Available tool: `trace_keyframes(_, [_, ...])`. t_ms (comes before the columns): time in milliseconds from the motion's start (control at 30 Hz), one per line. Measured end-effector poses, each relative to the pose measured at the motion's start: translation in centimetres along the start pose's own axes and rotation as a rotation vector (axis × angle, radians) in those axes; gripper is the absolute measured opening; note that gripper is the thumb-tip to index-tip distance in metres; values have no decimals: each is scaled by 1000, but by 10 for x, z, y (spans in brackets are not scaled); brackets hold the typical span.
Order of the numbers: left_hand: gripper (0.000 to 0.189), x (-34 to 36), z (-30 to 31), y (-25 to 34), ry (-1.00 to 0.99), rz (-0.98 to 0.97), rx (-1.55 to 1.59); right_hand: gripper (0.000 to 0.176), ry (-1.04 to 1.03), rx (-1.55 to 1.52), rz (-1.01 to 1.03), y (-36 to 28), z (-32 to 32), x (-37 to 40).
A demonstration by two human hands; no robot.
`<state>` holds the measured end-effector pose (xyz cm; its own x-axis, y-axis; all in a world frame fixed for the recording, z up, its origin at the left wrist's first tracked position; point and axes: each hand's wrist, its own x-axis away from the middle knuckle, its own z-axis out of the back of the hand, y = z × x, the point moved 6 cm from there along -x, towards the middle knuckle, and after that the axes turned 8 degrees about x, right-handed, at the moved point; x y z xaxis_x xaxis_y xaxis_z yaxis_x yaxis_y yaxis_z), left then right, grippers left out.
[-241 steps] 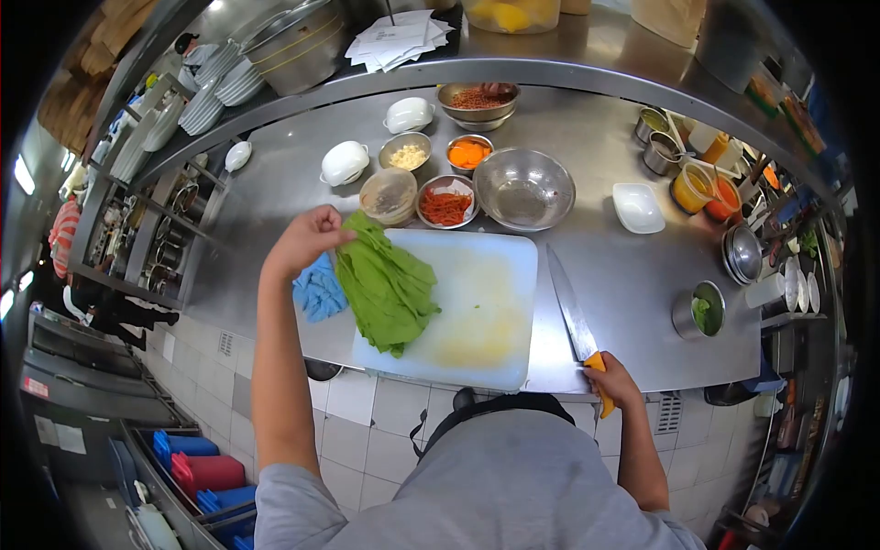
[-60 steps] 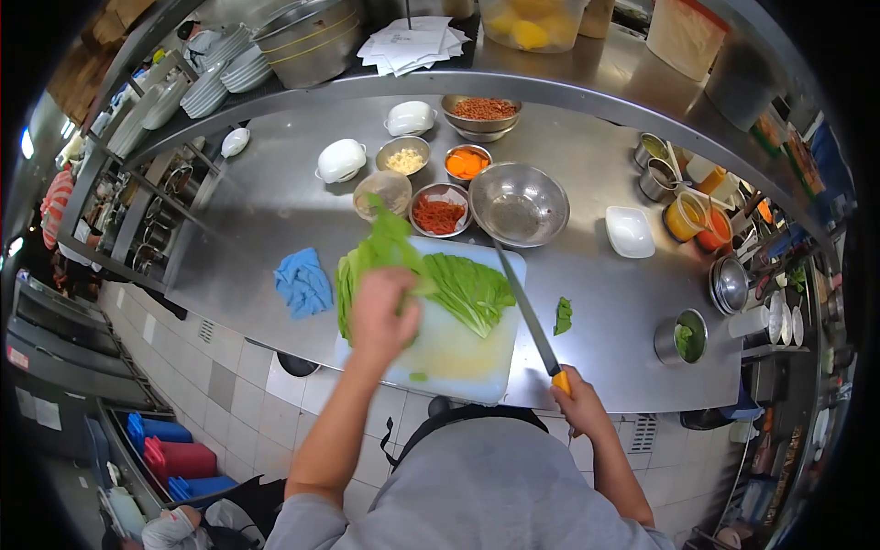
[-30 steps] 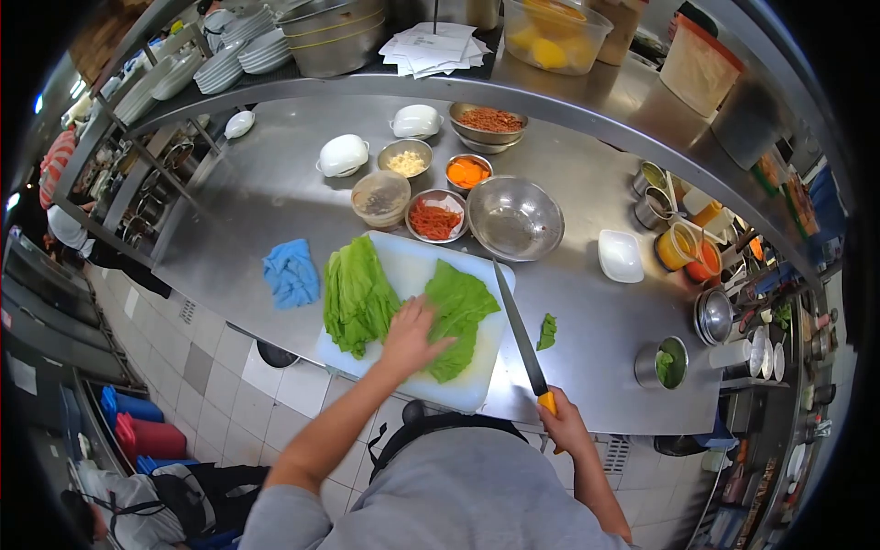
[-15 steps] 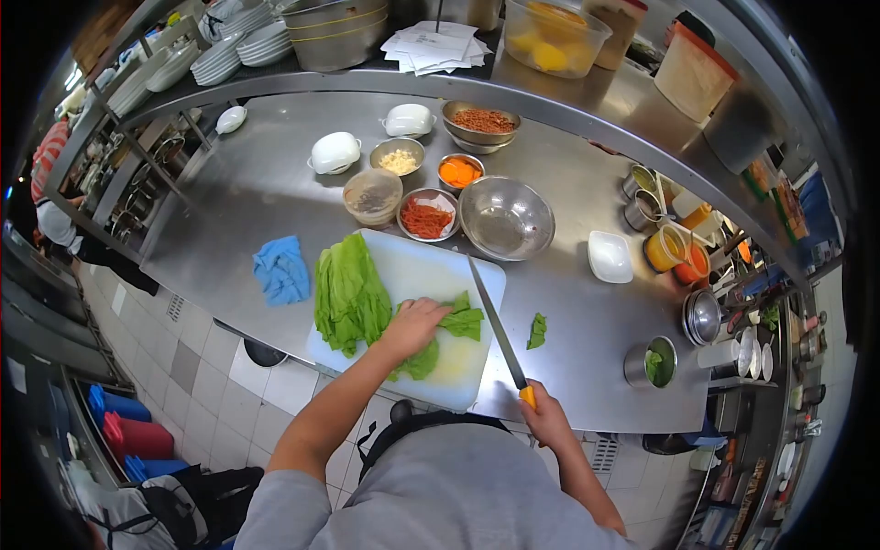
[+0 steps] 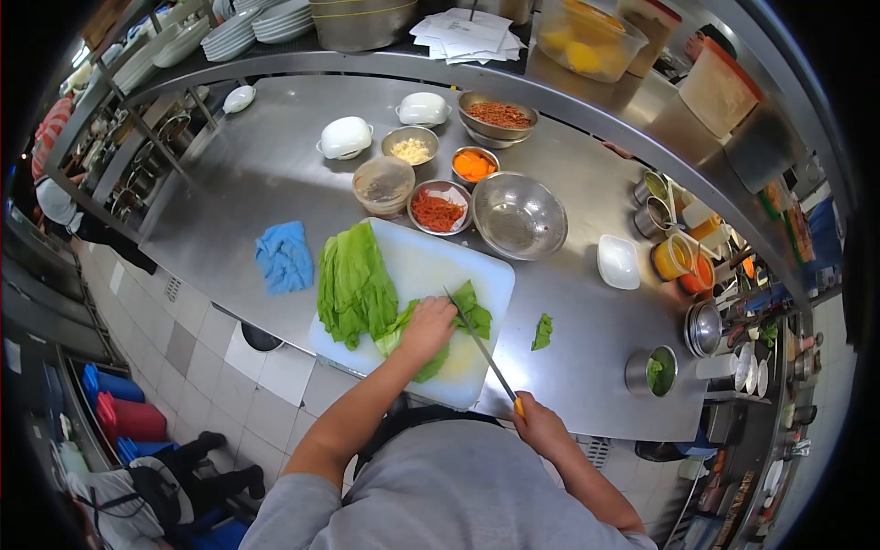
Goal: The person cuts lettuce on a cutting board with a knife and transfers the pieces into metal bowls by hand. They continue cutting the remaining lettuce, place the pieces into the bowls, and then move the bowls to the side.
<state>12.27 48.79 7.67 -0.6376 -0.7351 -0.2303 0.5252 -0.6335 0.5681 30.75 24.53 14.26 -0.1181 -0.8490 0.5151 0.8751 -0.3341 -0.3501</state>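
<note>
A leafy head of lettuce [image 5: 356, 289] lies on the left half of the white cutting board [image 5: 490, 275]. My left hand [image 5: 431, 328] presses down on lettuce near the board's middle, its fingers curled and held together over the leaves. A kitchen knife [image 5: 486, 356] with a yellow handle is in my right hand [image 5: 543, 427], which is closed around the handle. The blade slants across the board, its tip beside my left fingertips and over the green leaf pieces [image 5: 471, 307]. Off the board's right side, a loose lettuce scrap [image 5: 543, 332] rests on the steel table.
Behind the board stand a metal bowl [image 5: 521, 217], a bowl of red strips [image 5: 440, 225], orange slices [image 5: 474, 165] and a lidded tub [image 5: 383, 185]. A blue cloth [image 5: 284, 258] lies left. At right are a white dish [image 5: 619, 262] and a metal pot [image 5: 634, 371]. A shelf [image 5: 367, 62] overhangs the back.
The knife has moved left, its blade now over the leaf pieces beside my left hand. My right hand shifted slightly with it. The whole view has shifted a little.
</note>
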Motion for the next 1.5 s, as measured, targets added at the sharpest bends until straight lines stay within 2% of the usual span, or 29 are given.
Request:
trace_keyframes(133, [30, -2, -3, -2, -81, 14, -35, 38, -88, 78, -33, -11, -6, -15])
trace_keyframes(267, [32, -1, -3, 0, -48, 10, -46, 35, 14, 39, -15, -21, -35, -81])
trace_keyframes(367, [37, 1, 0, -2, -119, 46, -46, 36, 104, -15, 43, -35, -29, -117])
trace_keyframes(400, [48, 5, 6, 1, -88, 15, -66, 37, 132, -27, 74, -40, -24, -123])
trace_keyframes(433, [60, 10, 13, 7, -58, -17, -83, 41, 75, -36, 78, -36, -21, -126])
trace_keyframes(467, [60, 17, 19, 13, -61, -23, -83, 41, 80, -39, 74, -31, -18, -124])
trace_keyframes(533, [86, 34, 45, 20, 92, 117, -106, 45, 98, -94, 130, -24, -16, -121])
trace_keyframes(567, [86, 39, 49, 23, 89, 118, -107, 45, 96, -97, 129, -22, -20, -119])
trace_keyframes(633, [101, 56, 43, 11, -22, 295, -155, 50, 144, -119, 70, -18, -24, -108])
trace_keyframes(767, [88, 61, 19, -10, -29, 231, -82, 48, 208, -151, 85, -23, -17, -77])
trace_keyframes(833, [71, 53, 16, -8, 18, 113, -80, 47, 155, -171, 72, -29, -9, -57])
trace_keyframes(867, [71, 50, 15, -10, 19, 116, -77, 47, 152, -168, 72, -28, -9, -50])
trace_keyframes(933, [52, 44, 15, -9, 23, 73, -59, 48, 138, -137, 100, -22, -14, -38])
trace_keyframes(967, [52, 41, 15, -9, 24, 75, -58, 48, 136, -135, 101, -17, -18, -34])
trace_keyframes(1067, [45, 37, 14, -12, 14, 57, -46, 48, 90, -25, 102, -5, -29, -27])
trace_keyframes(1133, [36, 34, 8, -15, -31, 72, -40, 47, -51, 73, 25, 1, -36, -22])
trace_keyframes(1167, [36, 34, 7, -15, -29, 74, -40, 47, -52, 75, 27, 2, -35, -21])
trace_keyframes(1233, [20, 33, 5, -14, -13, 40, -81, 42, -93, 88, 30, 1, -36, -19])
trace_keyframes(1367, [17, 32, 9, -11, 9, 6, -79, 38, -84, 45, 33, -10, -53, -54])
trace_keyframes(1433, [37, 33, 5, -14, -68, 38, -80, 35, 42, -31, 96, -29, -58, -82])
trace_keyframes(1467, [37, 36, 7, -12, -71, 33, -80, 35, 45, -34, 92, -33, -57, -90])
trace_keyframes(1500, [47, 38, 19, -4, -48, 17, -117, 39, 52, -22, 81, -39, -52, -100])
